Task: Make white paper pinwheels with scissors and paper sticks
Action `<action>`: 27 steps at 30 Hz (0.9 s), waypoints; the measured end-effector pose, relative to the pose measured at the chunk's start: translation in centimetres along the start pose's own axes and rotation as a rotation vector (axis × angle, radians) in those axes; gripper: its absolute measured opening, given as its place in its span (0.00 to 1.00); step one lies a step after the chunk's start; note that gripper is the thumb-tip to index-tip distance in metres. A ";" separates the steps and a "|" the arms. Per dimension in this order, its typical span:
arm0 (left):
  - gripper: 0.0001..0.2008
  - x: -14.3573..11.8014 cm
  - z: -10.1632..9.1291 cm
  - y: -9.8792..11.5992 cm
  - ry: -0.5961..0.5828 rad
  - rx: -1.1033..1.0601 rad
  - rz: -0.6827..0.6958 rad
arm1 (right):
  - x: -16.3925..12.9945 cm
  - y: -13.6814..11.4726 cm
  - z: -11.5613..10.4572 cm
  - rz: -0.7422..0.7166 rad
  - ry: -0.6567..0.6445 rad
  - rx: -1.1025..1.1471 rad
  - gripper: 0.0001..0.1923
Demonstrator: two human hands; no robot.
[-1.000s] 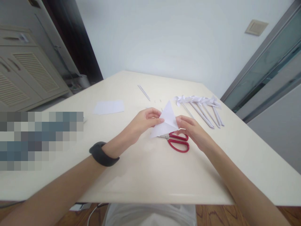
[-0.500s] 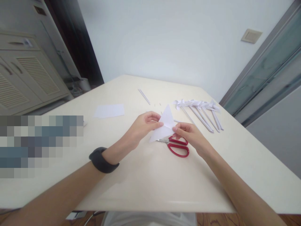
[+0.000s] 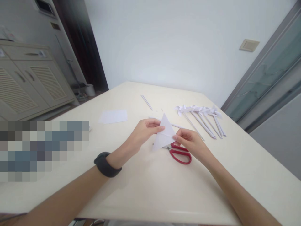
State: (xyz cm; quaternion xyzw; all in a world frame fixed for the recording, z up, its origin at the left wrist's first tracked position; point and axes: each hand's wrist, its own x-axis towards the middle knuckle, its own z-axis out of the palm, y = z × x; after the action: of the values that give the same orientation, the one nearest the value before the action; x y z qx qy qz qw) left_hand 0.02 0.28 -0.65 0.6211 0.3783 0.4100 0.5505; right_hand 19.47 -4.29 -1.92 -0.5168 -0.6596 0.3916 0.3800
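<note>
Both my hands hold a white folded paper triangle (image 3: 164, 133) just above the cream table (image 3: 150, 188). My left hand (image 3: 143, 131), with a black band on its wrist, pinches the triangle's left side. My right hand (image 3: 191, 142) pinches its right edge. Red-handled scissors (image 3: 180, 152) lie on the table right under the paper and beside my right hand, their blades partly hidden by the paper.
A row of several white paper pinwheels on sticks (image 3: 202, 117) lies at the right rear. A flat white paper sheet (image 3: 113, 116) rests to the left, a thin paper stick (image 3: 147, 102) further back. A blurred patch covers the table's left side. Cabinets stand at far left.
The paper triangle has been folded narrower and its hands stay pinched on it. The camera view has tilted, so everything sits slightly lower in the picture.
</note>
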 end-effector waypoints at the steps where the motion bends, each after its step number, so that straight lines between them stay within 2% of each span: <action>1: 0.11 0.1 -0.1 -0.1 0.005 -0.009 -0.001 | 0.0 0.0 0.0 -0.004 -0.003 -0.004 0.15; 7: 0.15 0.1 -0.2 -0.2 -0.082 -0.064 0.014 | 0.0 0.0 0.2 -0.022 -0.021 -0.021 0.14; 10: 0.15 -0.1 -0.1 0.0 -0.086 -0.049 0.018 | -0.1 -0.1 0.3 -0.043 -0.045 -0.028 0.14; 23: 0.10 0.3 -0.6 -0.2 0.105 -0.051 0.124 | -0.1 -0.1 0.3 -0.069 -0.074 -0.067 0.13; 27: 0.10 0.4 -0.9 -0.4 0.119 -0.060 0.118 | -0.2 -0.1 0.4 -0.068 -0.084 -0.045 0.13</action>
State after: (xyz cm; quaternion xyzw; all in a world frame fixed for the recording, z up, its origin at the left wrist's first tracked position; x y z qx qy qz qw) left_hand -0.64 1.05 -1.01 0.6000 0.3610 0.4890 0.5201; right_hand 19.10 -4.56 -2.01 -0.4856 -0.7007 0.3851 0.3534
